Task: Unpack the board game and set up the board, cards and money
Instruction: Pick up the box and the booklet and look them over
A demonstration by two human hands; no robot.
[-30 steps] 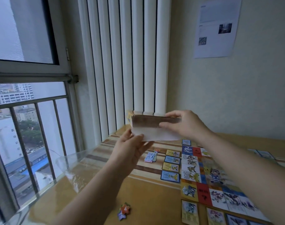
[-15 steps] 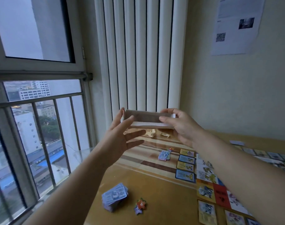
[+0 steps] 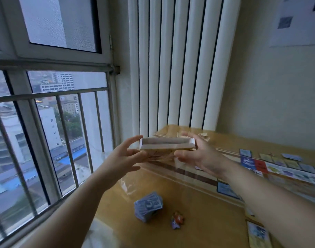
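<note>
R hand [image 3: 197, 155] grips box [image 3: 166, 144] above worktop [image 3: 197, 212]; L hand [image 3: 125, 155] open, fingers straight at box's left end; money stack [image 3: 148, 205] below.

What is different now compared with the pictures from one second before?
The left hand released the underside of the box; its straight fingers now touch the box's left end. The right hand keeps holding the right end, and the box stays up above the table. The board still lies on it.
</note>
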